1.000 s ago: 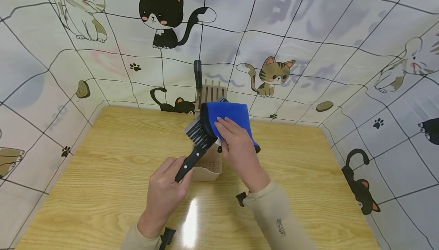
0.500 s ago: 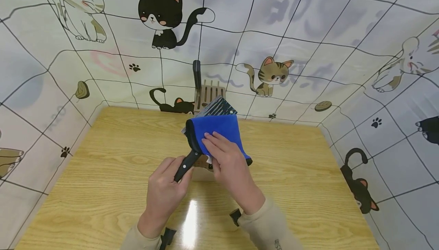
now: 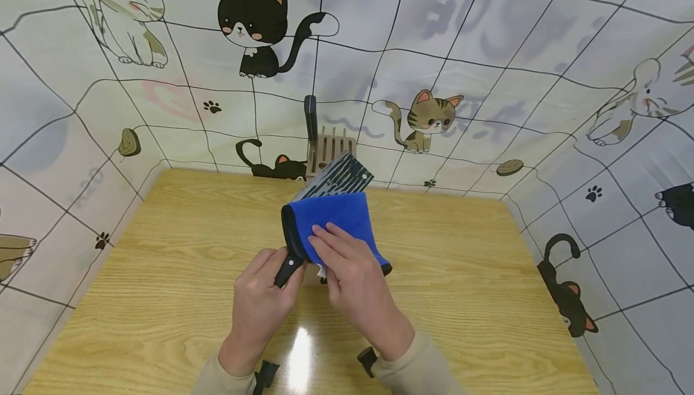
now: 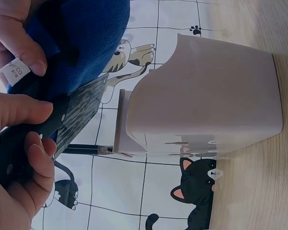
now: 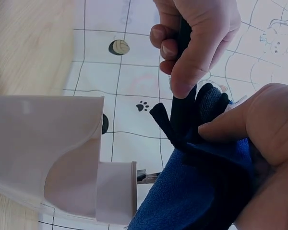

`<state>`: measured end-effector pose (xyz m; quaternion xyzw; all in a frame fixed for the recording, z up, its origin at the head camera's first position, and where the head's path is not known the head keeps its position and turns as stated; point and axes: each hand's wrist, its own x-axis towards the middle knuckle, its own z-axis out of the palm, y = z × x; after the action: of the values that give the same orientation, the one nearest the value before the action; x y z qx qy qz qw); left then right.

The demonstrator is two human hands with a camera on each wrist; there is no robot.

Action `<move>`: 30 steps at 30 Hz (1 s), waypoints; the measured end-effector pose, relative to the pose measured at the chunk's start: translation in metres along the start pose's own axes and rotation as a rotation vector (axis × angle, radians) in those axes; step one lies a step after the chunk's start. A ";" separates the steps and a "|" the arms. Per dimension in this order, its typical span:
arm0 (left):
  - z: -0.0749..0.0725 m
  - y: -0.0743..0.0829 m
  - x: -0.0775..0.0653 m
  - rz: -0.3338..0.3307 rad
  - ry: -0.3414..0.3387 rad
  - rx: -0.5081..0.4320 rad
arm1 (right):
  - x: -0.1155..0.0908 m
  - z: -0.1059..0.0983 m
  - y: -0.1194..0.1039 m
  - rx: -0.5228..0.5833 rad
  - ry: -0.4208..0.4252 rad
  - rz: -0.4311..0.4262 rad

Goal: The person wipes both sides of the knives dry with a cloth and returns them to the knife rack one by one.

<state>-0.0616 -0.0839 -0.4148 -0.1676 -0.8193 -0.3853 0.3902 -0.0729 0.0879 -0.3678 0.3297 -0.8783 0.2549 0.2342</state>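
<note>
My left hand (image 3: 261, 301) grips the black riveted handle of a cleaver (image 3: 340, 173), its blade pointing up and away to the right. A blue cloth (image 3: 338, 205) with black edging lies folded over the blade near the handle, covering that part. On the cloth rests my right hand (image 3: 358, 283), fingers on top and thumb underneath, pinching the cloth around the blade. A white tag on the cloth shows beside the right thumb (image 4: 31, 57) in the left wrist view. The dark-streaked far end of the blade is bare.
Behind the cleaver a beige knife holder (image 4: 216, 91) stands on the wooden table (image 3: 444, 250), mostly hidden in the head view. A black-handled knife (image 3: 311, 118) sits upright in its slotted top. A cat-print sheet (image 3: 352, 52) surrounds the table at the back and sides.
My right hand has slid the cloth down the blade toward the handle, down and left. More of the blade's far end now shows. The left hand has stayed in place on the handle.
</note>
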 end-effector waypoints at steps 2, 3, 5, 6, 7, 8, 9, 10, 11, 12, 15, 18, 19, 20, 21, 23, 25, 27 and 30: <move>0.000 0.000 0.000 -0.001 0.005 0.001 | -0.001 0.000 -0.001 -0.002 -0.003 -0.001; 0.000 0.000 0.000 0.001 0.012 -0.003 | -0.001 0.000 -0.001 -0.002 -0.005 -0.002; 0.000 0.001 0.000 0.002 0.018 -0.007 | -0.002 0.000 0.000 0.003 -0.004 -0.001; 0.001 0.001 0.000 0.003 0.021 -0.010 | -0.002 0.000 0.001 0.006 -0.003 0.001; 0.001 0.001 0.000 0.004 0.022 -0.013 | -0.001 -0.001 0.002 0.012 0.002 0.004; 0.001 0.001 0.000 0.002 0.022 -0.021 | -0.001 -0.001 0.005 0.018 0.007 0.006; 0.001 0.001 0.000 0.003 0.025 -0.028 | 0.000 -0.001 0.007 0.023 0.015 0.010; 0.001 0.001 0.001 0.002 0.023 -0.034 | 0.001 -0.001 0.010 0.026 0.024 0.013; 0.001 0.001 0.001 0.001 0.021 -0.037 | 0.002 -0.002 0.013 0.027 0.034 0.014; 0.001 0.002 0.001 0.000 0.024 -0.049 | 0.003 -0.002 0.017 0.026 0.044 0.016; 0.002 0.003 0.001 0.000 0.029 -0.073 | 0.007 -0.004 0.026 0.018 0.060 0.028; 0.002 0.004 0.001 -0.006 0.028 -0.087 | 0.010 -0.007 0.035 0.009 0.057 0.052; 0.002 0.004 0.001 -0.005 0.028 -0.090 | 0.011 -0.008 0.038 0.007 0.053 0.060; 0.002 0.004 0.001 -0.005 0.026 -0.090 | 0.012 -0.009 0.040 0.003 0.049 0.068; 0.001 0.005 0.001 -0.005 0.025 -0.092 | 0.013 -0.010 0.043 0.001 0.046 0.075; 0.001 0.005 0.001 -0.005 0.021 -0.096 | 0.015 -0.012 0.047 -0.003 0.041 0.087; 0.001 0.005 0.001 -0.001 0.020 -0.095 | 0.017 -0.013 0.051 -0.005 0.037 0.096; 0.002 0.006 0.002 0.004 0.021 -0.091 | 0.019 -0.014 0.055 -0.011 0.031 0.104; 0.002 0.006 0.002 0.009 0.020 -0.087 | 0.023 -0.016 0.060 -0.019 0.019 0.123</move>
<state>-0.0604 -0.0786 -0.4107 -0.1841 -0.7971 -0.4206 0.3923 -0.1268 0.1261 -0.3600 0.2705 -0.8970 0.2637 0.2297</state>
